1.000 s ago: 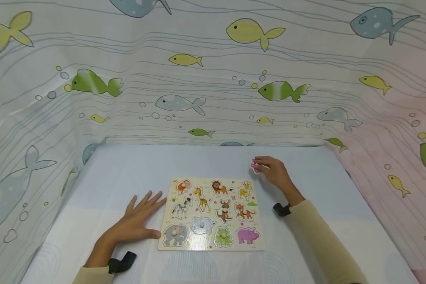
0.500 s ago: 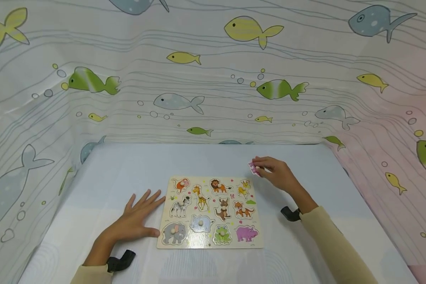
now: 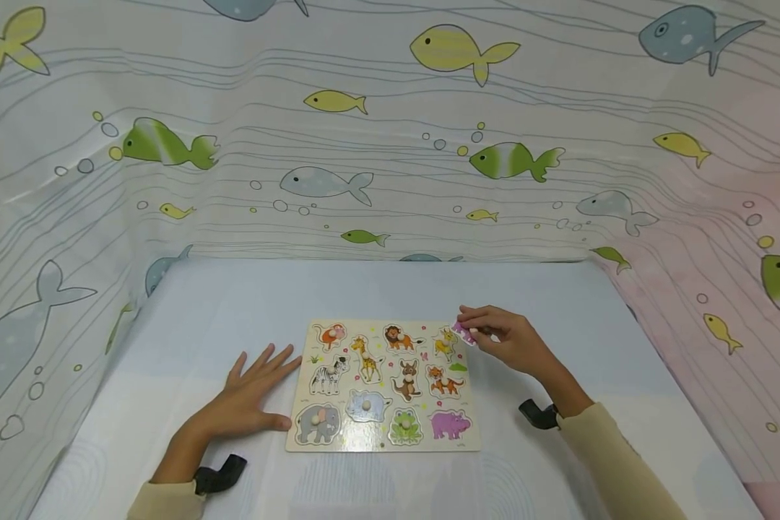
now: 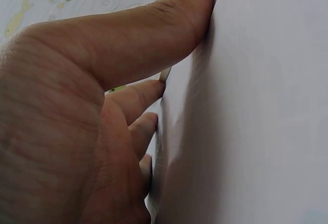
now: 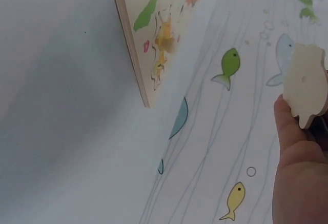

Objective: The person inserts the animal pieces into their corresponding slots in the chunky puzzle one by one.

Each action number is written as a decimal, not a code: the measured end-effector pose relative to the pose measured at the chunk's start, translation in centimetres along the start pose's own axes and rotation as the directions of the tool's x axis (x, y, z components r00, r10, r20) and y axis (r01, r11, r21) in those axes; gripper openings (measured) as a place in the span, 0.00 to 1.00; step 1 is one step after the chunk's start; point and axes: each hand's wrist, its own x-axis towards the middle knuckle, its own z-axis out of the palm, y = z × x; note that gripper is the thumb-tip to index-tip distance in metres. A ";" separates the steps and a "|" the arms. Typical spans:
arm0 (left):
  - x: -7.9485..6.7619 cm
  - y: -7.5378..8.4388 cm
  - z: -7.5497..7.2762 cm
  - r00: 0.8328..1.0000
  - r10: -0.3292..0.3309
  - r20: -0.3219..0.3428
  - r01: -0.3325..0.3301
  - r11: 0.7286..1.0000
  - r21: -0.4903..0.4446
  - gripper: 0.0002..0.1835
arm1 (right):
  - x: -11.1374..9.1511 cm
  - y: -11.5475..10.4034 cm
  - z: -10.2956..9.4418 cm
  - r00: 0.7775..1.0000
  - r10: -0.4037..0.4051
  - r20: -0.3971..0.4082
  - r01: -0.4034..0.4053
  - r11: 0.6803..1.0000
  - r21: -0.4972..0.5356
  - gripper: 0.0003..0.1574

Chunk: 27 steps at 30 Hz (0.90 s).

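A wooden animal puzzle board (image 3: pixel 357 442) lies flat on the table. My left hand (image 3: pixel 250 401) rests at its left side, fingers spread, thumb and index fingertip right at the edge. In the left wrist view the fingertips (image 4: pixel 154 119) reach down to the pale surface. My right hand (image 3: pixel 507 343) pinches a purple animal puzzle piece (image 3: pixel 463 333) over the board's upper right corner, overlapping the goat piece (image 3: pixel 445 345) from the head. The right wrist view shows the bare wooden back of the purple piece (image 5: pixel 306 78). At lower right, the purple hippo picture (image 3: pixel 451 425) has no knob.
Several knobbed pieces sit in the board, among them an elephant (image 3: pixel 328 430), a frog (image 3: pixel 405 433) and a lion (image 3: pixel 393 336). A pale table (image 3: pixel 247 289) surrounds the board. Fish-printed sheeting (image 3: pixel 396 152) rises behind and at both sides.
My right hand, holding the purple piece, first draws back slightly to the right, then comes nearer and lower, over the board's upper right corner. The left hand stays at the board's side.
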 end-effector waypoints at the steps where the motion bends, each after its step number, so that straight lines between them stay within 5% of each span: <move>1: 0.0 0.0 0.0 1.000 0.000 0.000 0.000 1.000 -0.001 0.57 | -0.1 0.0 0.2 1.000 -0.011 -0.001 0.011 1.000 0.003 0.17; 27: 0.0 0.2 -0.1 1.000 0.013 0.002 -0.013 1.000 0.007 0.56 | -4.0 -2.1 3.4 0.988 -0.105 0.112 0.084 0.981 0.177 0.14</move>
